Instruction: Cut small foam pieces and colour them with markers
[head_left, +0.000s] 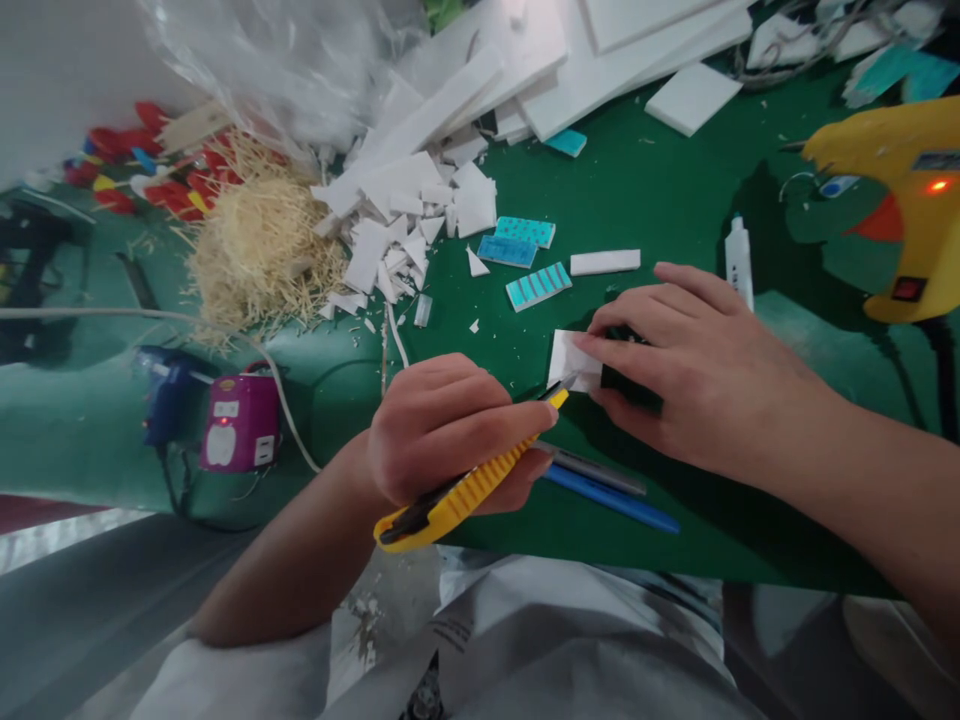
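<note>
My left hand (457, 430) is wrapped round a yellow box cutter (469, 495). The cutter's blade tip rests at a small white foam piece (562, 355) on the green table. My right hand (675, 360) grips that piece from the right with thumb and fingers, partly covering it. Just beyond lie a white foam strip (605, 262) and a turquoise piece with dark stripes (538, 287). Behind these are a blue piece (507, 251) and a dotted turquoise piece (526, 232). A grey pen (600, 470) and a blue pen (611, 499) lie near the table's front edge.
A yellow glue gun (900, 200) with a lit red light stands at the right, near a white tube (739, 260). White foam scraps (401, 225) and straw (259, 230) are heaped at back left. A purple power adapter (240, 422) and its cable (281, 385) sit left.
</note>
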